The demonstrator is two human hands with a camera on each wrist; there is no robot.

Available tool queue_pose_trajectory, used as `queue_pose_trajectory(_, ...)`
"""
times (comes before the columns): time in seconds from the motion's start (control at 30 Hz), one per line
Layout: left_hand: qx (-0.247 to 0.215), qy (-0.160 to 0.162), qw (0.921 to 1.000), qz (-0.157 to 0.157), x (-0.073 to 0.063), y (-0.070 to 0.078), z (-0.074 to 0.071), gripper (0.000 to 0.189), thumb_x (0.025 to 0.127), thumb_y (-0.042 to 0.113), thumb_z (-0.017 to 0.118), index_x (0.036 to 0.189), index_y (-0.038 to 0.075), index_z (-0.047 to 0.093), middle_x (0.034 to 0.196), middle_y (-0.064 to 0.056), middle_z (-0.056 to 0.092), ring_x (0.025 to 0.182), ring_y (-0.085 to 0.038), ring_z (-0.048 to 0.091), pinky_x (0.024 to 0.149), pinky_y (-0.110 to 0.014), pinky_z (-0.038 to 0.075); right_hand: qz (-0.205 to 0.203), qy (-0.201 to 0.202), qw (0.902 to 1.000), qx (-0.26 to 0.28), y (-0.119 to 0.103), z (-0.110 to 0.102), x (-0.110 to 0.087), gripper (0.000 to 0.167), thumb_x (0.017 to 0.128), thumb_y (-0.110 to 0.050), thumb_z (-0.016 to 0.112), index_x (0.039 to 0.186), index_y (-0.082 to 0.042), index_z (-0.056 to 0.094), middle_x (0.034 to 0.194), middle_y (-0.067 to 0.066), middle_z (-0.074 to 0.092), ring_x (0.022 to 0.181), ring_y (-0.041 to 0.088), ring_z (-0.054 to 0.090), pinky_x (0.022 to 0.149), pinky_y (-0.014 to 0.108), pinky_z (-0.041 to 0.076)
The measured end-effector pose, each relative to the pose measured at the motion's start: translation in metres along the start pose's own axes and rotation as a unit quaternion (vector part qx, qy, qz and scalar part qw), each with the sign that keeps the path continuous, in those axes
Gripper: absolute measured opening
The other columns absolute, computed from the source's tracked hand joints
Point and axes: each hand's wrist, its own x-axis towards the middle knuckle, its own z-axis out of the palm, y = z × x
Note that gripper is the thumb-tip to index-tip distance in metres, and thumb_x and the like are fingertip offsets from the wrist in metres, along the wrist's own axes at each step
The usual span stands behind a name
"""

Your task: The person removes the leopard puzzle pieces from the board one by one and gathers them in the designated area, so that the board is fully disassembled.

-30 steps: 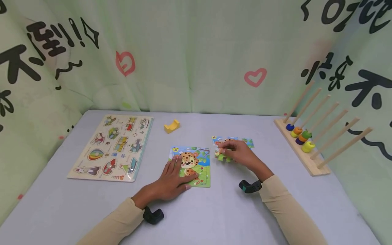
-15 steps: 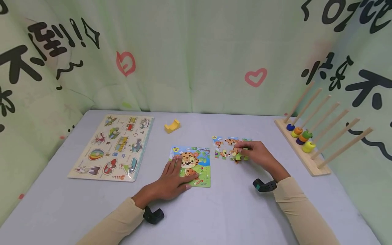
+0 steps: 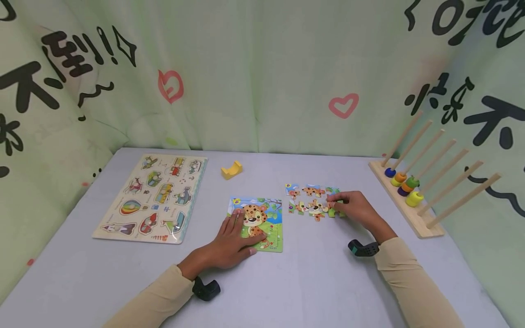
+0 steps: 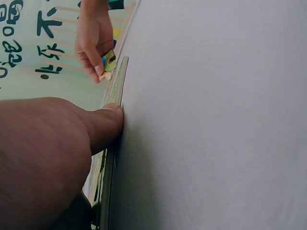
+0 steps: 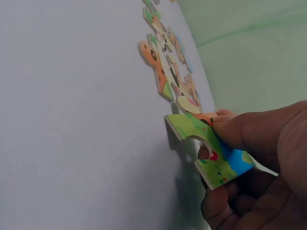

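In the head view, my left hand (image 3: 229, 242) lies with spread fingers on a leopard picture puzzle board (image 3: 274, 215). The left wrist view shows its thumb (image 4: 106, 125) along the edge of the board. My right hand (image 3: 357, 210) is to the right, at the end of the laid-out pieces. It pinches a green and blue jigsaw piece (image 5: 218, 165) between thumb and fingers, tilted just above the table in the right wrist view. Several leopard jigsaw pieces (image 3: 315, 207) lie in two rows left of this hand, with gaps between some. The hand hides part of the rows' right end.
A wooden picture board (image 3: 153, 196) lies at the left of the table. Behind the leopard board sits a yellow curved block (image 3: 232, 170). On the right stands a wooden peg rack (image 3: 428, 224) with coloured beads and tall pegs. A green curtain (image 3: 254, 77) hangs behind.
My right hand has moved right along the rows with the jigsaw piece, uncovering more of the laid-out pieces. My left hand stays on the board.
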Motion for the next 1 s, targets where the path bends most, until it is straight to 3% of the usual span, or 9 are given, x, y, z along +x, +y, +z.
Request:
queue_pose_trajectory(0.2,-0.004,0.0,1.0,0.001,-0.001,0.002,0.001,0.045,0.103,0.033,0.047,0.147,0.027,0.045,0.156,-0.03,-0.011,0.142,-0.043,-0.019,0.111,-0.059,-0.004,-0.004,0.009,0.9996,-0.027,0.004,0.004,-0.001,0.022,0.094,-0.009,0.063,0.112,0.002,0.07,0.116,0.02,0.063,0.097,0.029,0.049,0.073,0.035,0.043)
queue_pose_trajectory(0.47,-0.005,-0.001,1.0,0.004,-0.001,0.002,0.002,0.045,0.103,0.033,0.046,0.147,0.027,0.045,0.156,-0.029,-0.011,0.142,-0.043,-0.018,0.111,-0.06,-0.003,-0.017,0.036,0.9974,-0.061,0.004,0.005,-0.004,0.019,0.092,-0.01,0.066,0.107,0.002,0.07,0.103,0.017,0.064,0.088,0.027,0.052,0.069,0.035,0.042)
queue_pose_trajectory(0.67,-0.002,-0.001,1.0,0.002,-0.002,0.002,0.002,0.045,0.103,0.033,0.046,0.148,0.027,0.045,0.156,-0.03,-0.011,0.142,-0.043,-0.018,0.111,-0.059,-0.004,-0.008,0.062,0.996,-0.063,0.002,0.002,-0.005,0.021,0.096,-0.011,0.06,0.111,0.002,0.067,0.103,0.016,0.063,0.088,0.027,0.052,0.069,0.035,0.043)
queue_pose_trajectory(0.87,-0.009,0.007,0.9999,-0.002,-0.003,0.001,0.0,0.044,0.102,0.031,0.048,0.146,0.027,0.048,0.156,-0.031,-0.009,0.142,-0.044,-0.018,0.111,-0.059,-0.004,-0.037,0.07,0.996,-0.043,-0.008,0.004,-0.002,0.024,0.098,-0.014,0.058,0.113,0.002,0.067,0.108,0.017,0.065,0.094,0.029,0.054,0.073,0.038,0.044)
queue_pose_trajectory(1.0,-0.011,0.016,0.9998,-0.004,-0.001,0.0,0.002,0.044,0.101,0.032,0.051,0.145,0.028,0.049,0.156,-0.03,-0.008,0.142,-0.043,-0.018,0.111,-0.059,-0.002,-0.071,0.093,0.9919,-0.049,-0.012,0.009,0.001,0.024,0.1,-0.024,0.057,0.11,-0.006,0.069,0.102,0.008,0.066,0.091,0.023,0.054,0.063,0.033,0.045)
